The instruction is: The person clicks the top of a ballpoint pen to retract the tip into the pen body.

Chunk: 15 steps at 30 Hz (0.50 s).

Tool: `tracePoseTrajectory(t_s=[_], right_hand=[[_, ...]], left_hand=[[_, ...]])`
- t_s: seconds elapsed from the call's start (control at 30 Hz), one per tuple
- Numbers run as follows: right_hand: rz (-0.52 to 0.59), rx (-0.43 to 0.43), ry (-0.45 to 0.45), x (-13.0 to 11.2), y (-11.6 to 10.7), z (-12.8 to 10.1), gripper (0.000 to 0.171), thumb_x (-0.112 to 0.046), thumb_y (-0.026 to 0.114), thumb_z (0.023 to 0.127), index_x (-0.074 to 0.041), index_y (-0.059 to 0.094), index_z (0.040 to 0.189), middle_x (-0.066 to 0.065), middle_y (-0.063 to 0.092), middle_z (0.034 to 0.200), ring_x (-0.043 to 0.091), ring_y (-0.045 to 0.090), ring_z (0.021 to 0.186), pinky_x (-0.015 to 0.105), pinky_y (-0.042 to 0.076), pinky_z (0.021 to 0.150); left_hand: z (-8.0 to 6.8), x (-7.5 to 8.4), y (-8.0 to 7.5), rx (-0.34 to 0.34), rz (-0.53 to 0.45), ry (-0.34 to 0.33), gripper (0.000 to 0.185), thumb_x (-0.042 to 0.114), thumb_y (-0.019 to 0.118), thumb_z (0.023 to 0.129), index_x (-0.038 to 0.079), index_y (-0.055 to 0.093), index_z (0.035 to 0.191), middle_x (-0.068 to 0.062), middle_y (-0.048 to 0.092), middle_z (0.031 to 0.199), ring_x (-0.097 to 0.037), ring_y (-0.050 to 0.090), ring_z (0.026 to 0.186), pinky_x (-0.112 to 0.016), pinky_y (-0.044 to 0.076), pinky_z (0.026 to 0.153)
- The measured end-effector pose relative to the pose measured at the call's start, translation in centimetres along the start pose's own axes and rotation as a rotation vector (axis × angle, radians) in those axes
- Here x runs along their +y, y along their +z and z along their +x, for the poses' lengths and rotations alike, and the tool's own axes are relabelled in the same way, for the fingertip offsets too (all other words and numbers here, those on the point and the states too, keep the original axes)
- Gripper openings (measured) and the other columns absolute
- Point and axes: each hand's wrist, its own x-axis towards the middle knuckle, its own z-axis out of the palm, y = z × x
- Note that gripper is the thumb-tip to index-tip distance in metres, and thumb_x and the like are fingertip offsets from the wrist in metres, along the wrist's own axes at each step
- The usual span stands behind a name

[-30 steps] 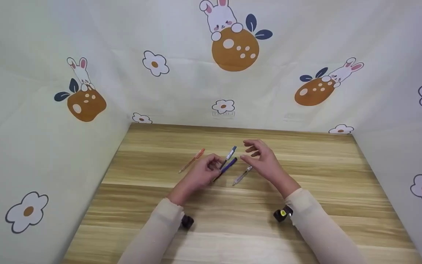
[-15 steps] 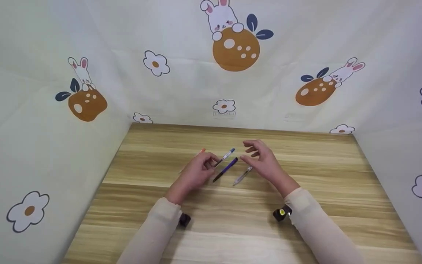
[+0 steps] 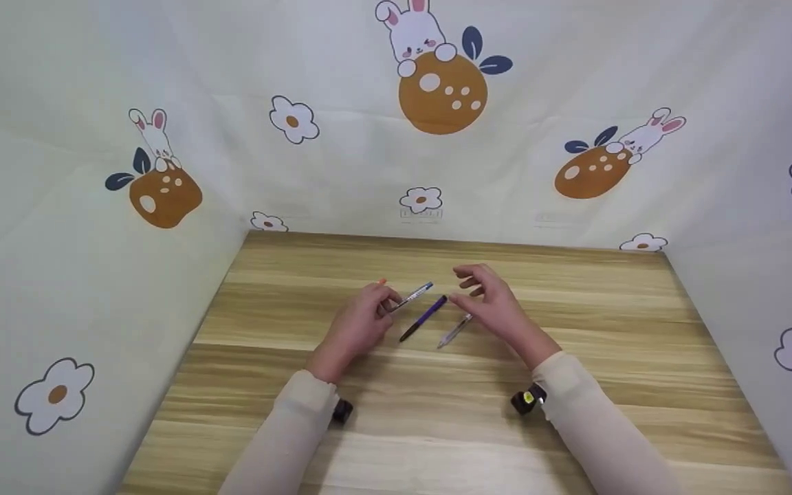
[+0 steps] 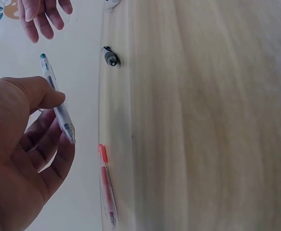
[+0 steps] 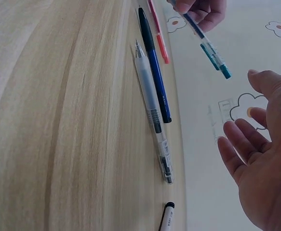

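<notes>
while both hands are hovering over the bench [image 3: 575,323]:
left hand [image 3: 358,323]: fingers are pinching a clear pen with a teal end [image 3: 411,297], holding it lifted off the wood and tilted
right hand [image 3: 492,302]: fingers are hanging loosely spread, holding nothing, near the lifted pen's far end
dark blue pen [image 3: 423,318]: lying on the bench between the hands
clear pen [image 3: 455,330]: lying just beside the blue one
red pen [image 4: 106,185]: lying beyond the left hand
</notes>
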Motion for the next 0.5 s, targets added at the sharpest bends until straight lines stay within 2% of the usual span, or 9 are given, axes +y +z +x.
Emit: tracePoseTrajectory(t_s=[0.27, 0.5], right_hand=[[0.031, -0.005, -0.009, 0.1, 0.14, 0.01, 0.048, -0.01, 0.084, 0.099, -0.002, 0.067, 0.142, 0.019, 0.066, 0.135, 0.043, 0.065, 0.123, 0.065, 0.052, 0.105], [-0.002, -0.027, 0.001, 0.13, 0.18, 0.0, 0.049, -0.014, 0.083, 0.101, -0.002, 0.065, 0.145, 0.016, 0.066, 0.137, 0.038, 0.065, 0.125, 0.059, 0.053, 0.106]], left_hand=[[-0.21, -0.41, -0.07, 0.04, 0.099, -0.035, 0.033, -0.002, 0.077, 0.093, 0.014, 0.077, 0.122, -0.001, 0.068, 0.111, -0.02, 0.07, 0.102, -0.041, 0.06, 0.088], [-0.27, -0.7, -0.2, 0.051, 0.157, -0.076, 0.033, 0.001, 0.078, 0.094, 0.016, 0.077, 0.124, 0.0, 0.067, 0.111, -0.019, 0.069, 0.102, -0.041, 0.059, 0.086]])
